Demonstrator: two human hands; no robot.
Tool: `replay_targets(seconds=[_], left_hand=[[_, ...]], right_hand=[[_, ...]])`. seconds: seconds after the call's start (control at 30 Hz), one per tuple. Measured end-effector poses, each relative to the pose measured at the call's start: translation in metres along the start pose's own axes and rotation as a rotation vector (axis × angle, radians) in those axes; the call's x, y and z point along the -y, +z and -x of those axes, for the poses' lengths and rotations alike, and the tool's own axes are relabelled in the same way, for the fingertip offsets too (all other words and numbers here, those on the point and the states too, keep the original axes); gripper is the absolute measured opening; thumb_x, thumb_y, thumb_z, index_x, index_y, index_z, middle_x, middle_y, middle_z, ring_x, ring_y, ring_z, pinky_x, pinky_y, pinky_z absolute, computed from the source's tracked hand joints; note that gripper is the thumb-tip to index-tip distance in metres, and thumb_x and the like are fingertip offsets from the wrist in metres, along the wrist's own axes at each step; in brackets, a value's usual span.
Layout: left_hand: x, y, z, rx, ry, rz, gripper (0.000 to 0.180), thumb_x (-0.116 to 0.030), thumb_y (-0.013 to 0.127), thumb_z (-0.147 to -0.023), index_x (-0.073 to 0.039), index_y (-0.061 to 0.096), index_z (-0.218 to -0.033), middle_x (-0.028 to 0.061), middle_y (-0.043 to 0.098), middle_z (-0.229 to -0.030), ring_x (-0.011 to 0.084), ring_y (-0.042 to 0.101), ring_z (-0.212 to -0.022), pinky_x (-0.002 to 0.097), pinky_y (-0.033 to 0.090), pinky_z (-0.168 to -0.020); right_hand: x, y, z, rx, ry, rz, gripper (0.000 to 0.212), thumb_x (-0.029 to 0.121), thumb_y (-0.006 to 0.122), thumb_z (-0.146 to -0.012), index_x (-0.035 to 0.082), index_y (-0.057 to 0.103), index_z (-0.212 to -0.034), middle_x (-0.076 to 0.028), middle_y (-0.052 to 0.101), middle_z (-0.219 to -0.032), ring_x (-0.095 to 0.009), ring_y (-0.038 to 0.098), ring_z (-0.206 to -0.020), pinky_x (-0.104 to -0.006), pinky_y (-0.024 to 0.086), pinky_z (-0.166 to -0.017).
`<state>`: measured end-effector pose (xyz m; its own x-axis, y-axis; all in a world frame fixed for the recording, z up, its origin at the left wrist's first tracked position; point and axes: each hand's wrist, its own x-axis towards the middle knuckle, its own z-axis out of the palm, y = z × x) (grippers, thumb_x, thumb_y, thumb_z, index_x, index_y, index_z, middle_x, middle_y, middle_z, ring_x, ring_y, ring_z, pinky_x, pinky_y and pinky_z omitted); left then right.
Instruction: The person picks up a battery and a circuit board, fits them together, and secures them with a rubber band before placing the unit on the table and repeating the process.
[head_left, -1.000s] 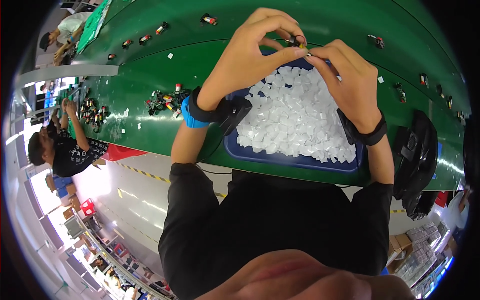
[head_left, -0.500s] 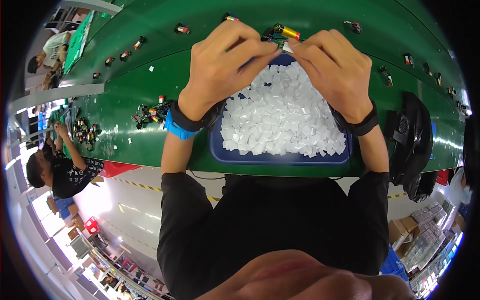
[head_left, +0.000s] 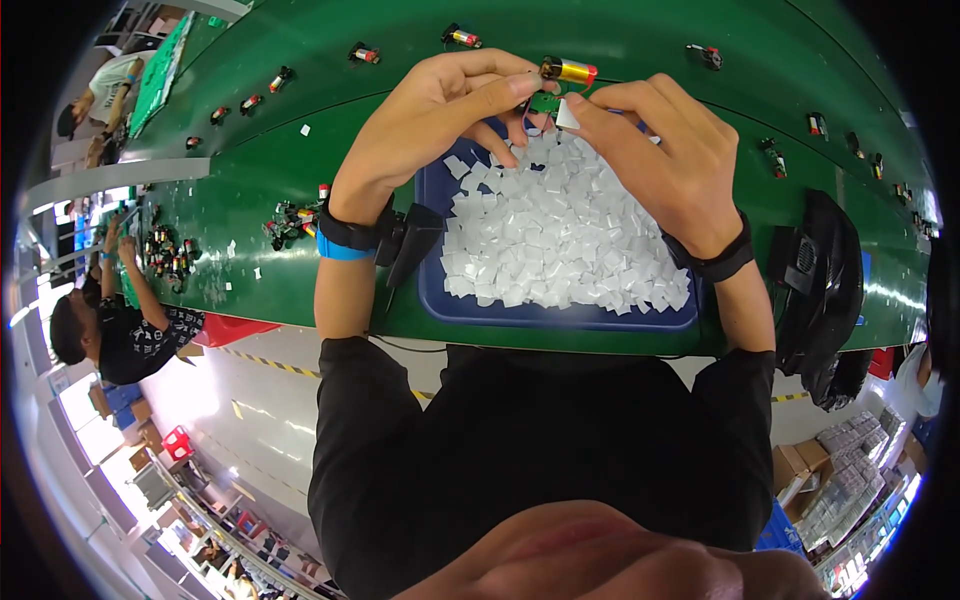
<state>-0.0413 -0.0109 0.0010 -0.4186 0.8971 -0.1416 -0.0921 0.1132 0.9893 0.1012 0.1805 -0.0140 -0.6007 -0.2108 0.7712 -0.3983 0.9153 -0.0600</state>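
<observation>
Above the far edge of a blue tray [head_left: 560, 320], my left hand [head_left: 415, 130] pinches a small green circuit board [head_left: 545, 102] between thumb and fingers. A yellow cylindrical battery [head_left: 570, 71] with a red end is joined to it by thin wires. Thumb and forefinger of my right hand [head_left: 675, 150] grip a small white square piece [head_left: 568, 115], which overlaps the board's right end. Whether it is stuck there cannot be made out. A heap of similar white squares [head_left: 565, 235] fills most of the tray beneath my hands.
Battery-and-board assemblies [head_left: 295, 222] are piled left of the tray, and more lie spaced along the far green table [head_left: 640, 40]. A black bag [head_left: 825, 290] hangs over the right edge. A co-worker [head_left: 130, 330] sits at the far left by another pile [head_left: 170, 255].
My left hand has turned and its lower fingers have spread, so the board's face shows more. The white square is more visible at my right fingertips. The co-worker's arms have shifted.
</observation>
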Motion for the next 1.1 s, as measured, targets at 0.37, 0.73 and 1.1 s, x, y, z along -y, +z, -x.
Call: replay_targets(seconds=[0.37, 0.73, 1.1], left_hand=[[0.003, 0.01, 0.008, -0.142, 0.189, -0.161, 0.034, -0.017, 0.07, -0.094, 0.006, 0.062, -0.117, 0.0112, 0.068, -0.095, 0.0138, 0.066, -0.082, 0.0281, 0.06, -0.071], [0.004, 0.015, 0.01, -0.191, 0.252, -0.32, 0.031, -0.017, 0.068, -0.095, 0.004, 0.062, -0.117, 0.0101, 0.066, -0.092, 0.0145, 0.067, -0.082, 0.0273, 0.058, -0.07], [0.005, 0.026, 0.006, -0.152, 0.152, -0.083, 0.032, -0.015, 0.063, -0.098, 0.003, 0.058, -0.125, 0.0094, 0.066, -0.091, 0.0146, 0.068, -0.079, 0.0262, 0.058, -0.067]], right_hand=[[0.0, -0.006, -0.001, 0.184, 0.75, -0.678, 0.016, 0.009, 0.075, -0.086, 0.003, 0.065, -0.096, -0.005, 0.07, -0.092, -0.013, 0.068, -0.071, -0.0233, 0.051, -0.054], [-0.002, 0.0, -0.017, -0.058, 0.288, -0.351, 0.033, 0.005, 0.079, -0.08, 0.006, 0.068, -0.111, -0.008, 0.07, -0.103, -0.018, 0.067, -0.087, -0.0281, 0.053, -0.069], [-0.007, -0.004, -0.002, 0.087, 0.103, -0.36, 0.037, -0.003, 0.081, -0.07, 0.006, 0.071, -0.104, -0.004, 0.072, -0.105, -0.023, 0.062, -0.089, -0.0303, 0.051, -0.074]])
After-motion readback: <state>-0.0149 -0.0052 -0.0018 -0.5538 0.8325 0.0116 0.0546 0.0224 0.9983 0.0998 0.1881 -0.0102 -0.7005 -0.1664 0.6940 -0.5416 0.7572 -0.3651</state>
